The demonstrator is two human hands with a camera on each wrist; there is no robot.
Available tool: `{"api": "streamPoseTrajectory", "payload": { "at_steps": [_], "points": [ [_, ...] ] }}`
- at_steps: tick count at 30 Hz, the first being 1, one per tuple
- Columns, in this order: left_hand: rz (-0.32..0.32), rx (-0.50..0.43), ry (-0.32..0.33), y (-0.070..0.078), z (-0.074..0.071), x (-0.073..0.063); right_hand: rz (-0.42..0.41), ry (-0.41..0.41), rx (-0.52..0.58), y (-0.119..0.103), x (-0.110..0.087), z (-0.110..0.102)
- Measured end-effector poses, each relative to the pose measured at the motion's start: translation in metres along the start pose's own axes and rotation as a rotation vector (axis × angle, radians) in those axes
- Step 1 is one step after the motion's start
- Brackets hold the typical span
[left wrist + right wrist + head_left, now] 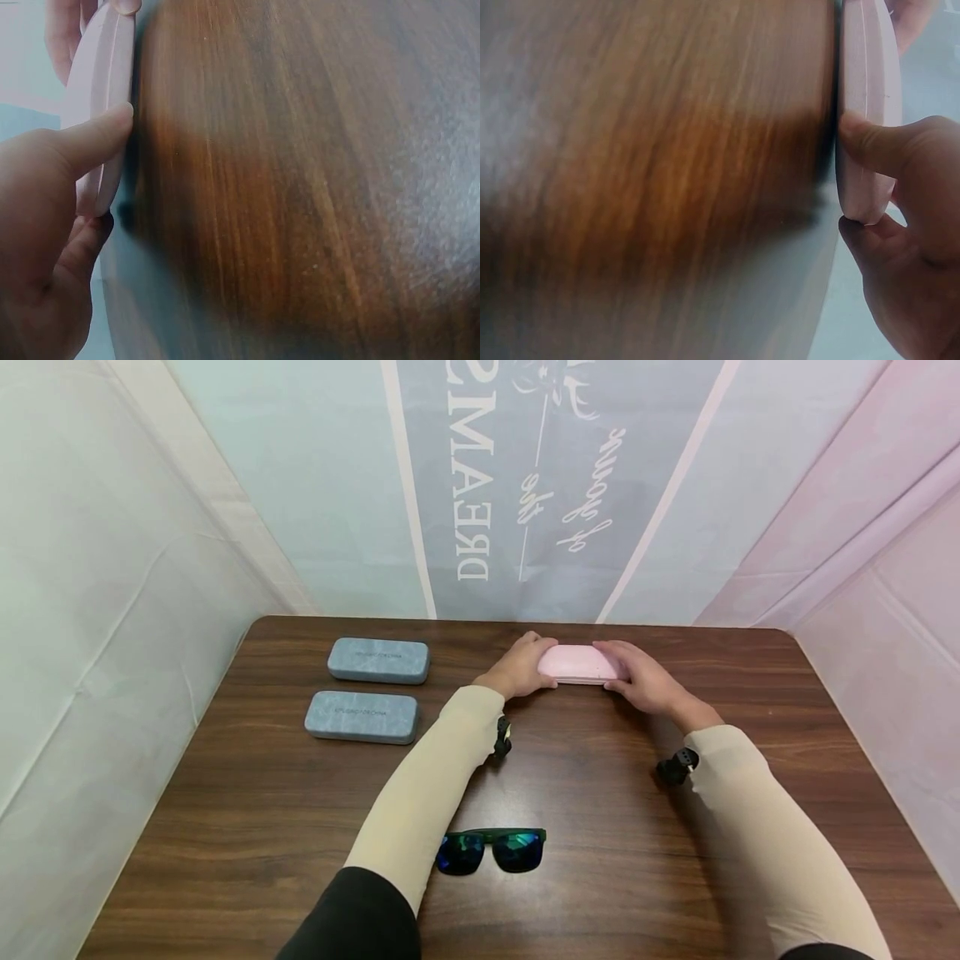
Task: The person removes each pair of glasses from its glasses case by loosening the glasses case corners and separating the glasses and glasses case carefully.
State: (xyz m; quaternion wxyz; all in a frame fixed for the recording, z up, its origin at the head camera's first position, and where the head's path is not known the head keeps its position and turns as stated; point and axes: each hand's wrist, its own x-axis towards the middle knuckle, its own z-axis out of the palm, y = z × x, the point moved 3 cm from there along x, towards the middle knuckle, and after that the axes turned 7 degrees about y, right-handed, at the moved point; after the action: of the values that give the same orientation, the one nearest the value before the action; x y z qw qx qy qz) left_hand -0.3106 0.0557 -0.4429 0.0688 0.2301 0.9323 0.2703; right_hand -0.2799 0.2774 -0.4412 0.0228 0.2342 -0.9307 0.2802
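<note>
A pink glasses case (pixel 576 663), its lid closed, is at the far side of the wooden table, between both hands. My left hand (pixel 519 667) grips its left end, with the thumb along the near side in the left wrist view. At the opposite end my right hand (pixel 643 678) holds it the same way, thumb in front and fingers behind. In the right wrist view the case (pixel 866 112) shows a seam along its side, close over the table. The fingers behind the case are partly hidden.
Two blue-grey glasses cases, one farther back (pixel 378 661) and one nearer (pixel 362 717), lie at the left. Dark sunglasses (pixel 491 851) with blue-green lenses lie near the front, partly behind the left sleeve. A printed cloth backdrop (pixel 525 485) rises behind the table (pixel 585 793).
</note>
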Motion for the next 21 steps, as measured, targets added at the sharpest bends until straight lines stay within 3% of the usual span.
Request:
{"api": "streamPoseTrajectory", "payload": {
  "at_steps": [21],
  "points": [
    [-0.001,0.015,0.002,0.0012,0.0013,-0.0012,-0.011,0.016,-0.001,-0.0038,-0.0018,0.0018]
  ]
}}
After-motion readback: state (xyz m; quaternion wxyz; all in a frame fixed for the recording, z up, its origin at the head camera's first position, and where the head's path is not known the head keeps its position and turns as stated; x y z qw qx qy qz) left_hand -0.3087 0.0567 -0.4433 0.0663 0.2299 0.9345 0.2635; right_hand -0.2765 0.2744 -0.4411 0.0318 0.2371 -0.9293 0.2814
